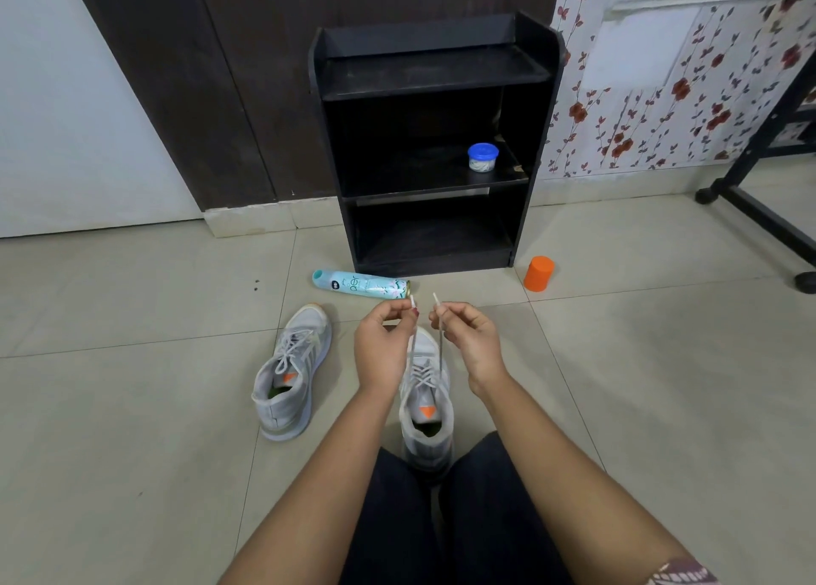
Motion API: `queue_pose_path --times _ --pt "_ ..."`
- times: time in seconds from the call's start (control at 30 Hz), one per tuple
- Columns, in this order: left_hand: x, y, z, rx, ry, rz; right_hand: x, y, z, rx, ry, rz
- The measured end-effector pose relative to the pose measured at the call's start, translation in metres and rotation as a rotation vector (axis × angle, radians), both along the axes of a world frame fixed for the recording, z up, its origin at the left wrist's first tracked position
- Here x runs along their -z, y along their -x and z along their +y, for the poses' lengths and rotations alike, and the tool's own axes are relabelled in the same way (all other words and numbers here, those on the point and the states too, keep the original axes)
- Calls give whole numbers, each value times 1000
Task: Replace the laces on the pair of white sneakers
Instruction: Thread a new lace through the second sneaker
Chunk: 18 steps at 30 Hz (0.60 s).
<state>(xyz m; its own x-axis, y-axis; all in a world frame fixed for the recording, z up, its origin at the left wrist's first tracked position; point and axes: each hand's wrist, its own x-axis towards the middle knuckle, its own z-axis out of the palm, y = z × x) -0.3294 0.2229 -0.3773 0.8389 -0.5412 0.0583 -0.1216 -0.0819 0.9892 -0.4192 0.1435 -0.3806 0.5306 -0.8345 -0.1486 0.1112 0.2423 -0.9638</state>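
On the floor (132,408), near side of the shelf (432,142), lie both sneakers. The left sneaker (291,372) looks laced to the top, its ends loose. The near sneaker (426,412), between the knees, shows crossings over most eyelets. The left hand (384,346) and right hand (474,341) each pinch one end of its lace (440,350) in curled fingers (446,315), with both strands drawn up taut. Probably only the top eyelets and the knots remain. I cannot tell whether these laces are new.
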Motion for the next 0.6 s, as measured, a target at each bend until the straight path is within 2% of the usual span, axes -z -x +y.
queue_pose_path --times 0.13,0.33,0.6 --pt "-4 -3 0 -4 20 -31 -6 -4 -1 -33 40 4" --pt "-7 -14 3 -64 55 72 -2 -3 -7 91 -106 -21" --pt "-12 -7 -4 28 57 136 -4 -17 4 -27 -31 -4"
